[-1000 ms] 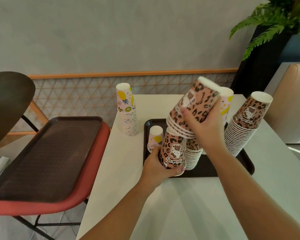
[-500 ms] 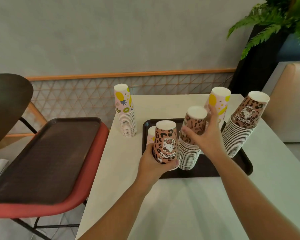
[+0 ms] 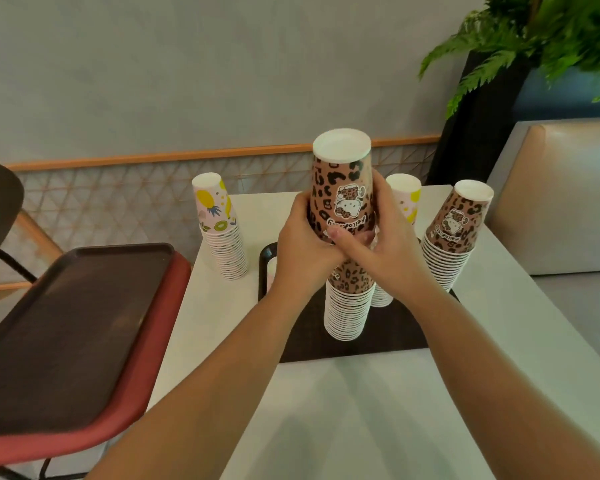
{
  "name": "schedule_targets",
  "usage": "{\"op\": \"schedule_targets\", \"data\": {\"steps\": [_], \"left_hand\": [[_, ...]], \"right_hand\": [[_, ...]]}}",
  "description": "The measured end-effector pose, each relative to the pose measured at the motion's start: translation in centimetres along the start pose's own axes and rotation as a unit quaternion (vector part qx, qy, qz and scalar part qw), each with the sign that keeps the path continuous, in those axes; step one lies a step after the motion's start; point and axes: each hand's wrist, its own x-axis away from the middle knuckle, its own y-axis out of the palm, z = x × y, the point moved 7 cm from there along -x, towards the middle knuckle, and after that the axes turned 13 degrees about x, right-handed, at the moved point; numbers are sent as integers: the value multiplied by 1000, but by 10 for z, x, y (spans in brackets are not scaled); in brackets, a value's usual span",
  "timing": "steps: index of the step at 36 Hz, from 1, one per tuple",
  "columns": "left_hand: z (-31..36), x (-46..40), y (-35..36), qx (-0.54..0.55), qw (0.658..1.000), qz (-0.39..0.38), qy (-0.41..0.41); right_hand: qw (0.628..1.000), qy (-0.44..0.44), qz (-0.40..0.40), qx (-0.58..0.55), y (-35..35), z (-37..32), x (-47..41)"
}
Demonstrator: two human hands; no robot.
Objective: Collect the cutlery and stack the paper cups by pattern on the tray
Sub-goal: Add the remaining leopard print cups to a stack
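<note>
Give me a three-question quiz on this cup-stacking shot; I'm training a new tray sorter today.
1. True or false: both hands hold the leopard cup above the middle leopard stack.
2. Which pattern is on the stack standing off the tray, on the white table? A) leopard B) fruit C) plain
3. Fill in: the chair beside the table carries a second, dark ____.

Key: 1 true, the left hand and right hand both wrap it. 2 B. 3 tray.

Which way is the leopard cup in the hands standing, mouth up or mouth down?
Mouth down. The leopard cup shows its closed white base on top, and its printed lettering reads inverted. Both the left hand and the right hand hold it.
</note>
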Motion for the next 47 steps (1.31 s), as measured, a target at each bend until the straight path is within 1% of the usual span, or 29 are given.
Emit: {"op": "schedule_targets", "data": {"steps": [4,7,11,15,21,25,29,32,35,38,41,43,45,47], "left_hand": [[0,-10,18,-20,999,-30,3],[-12,-16,27,-59,997,-58,-7],[-46,-15,30,-84,993,-73,-41],[-71,-9,31,-106,990,-78,-58],[-98,-1,29,-125,987,-72,-77],[-107,4,24,-125,986,-60,-87],[-104,6,24,-132,987,-60,-72],[-102,9,23,-126,989,-69,-46],[-108,17,14,-116,991,-64,-31],[-114,26,-5,-134,991,-14,-27],[-113,35,-25,-113,993,24,-10],[-112,38,-40,-106,994,38,-2],[-111,37,-60,-90,994,55,6],[-110,34,-80,-82,994,74,18]], "right_hand": [[999,24,22,8,-11,15,-8],[999,46,8,13,-11,32,-7],[997,73,-26,9,-1,56,3],[993,103,-63,-1,13,81,13],[988,112,-103,11,30,102,26],[988,119,-100,15,34,104,31],[989,114,-88,28,32,104,35],[992,111,-57,32,30,101,38],[996,80,24,30,20,89,43],[991,22,119,62,7,67,50],[980,-38,182,75,4,40,54],[975,-71,202,66,9,23,55],[973,-94,205,53,21,6,54],[972,-98,208,54,35,-7,52]]}}
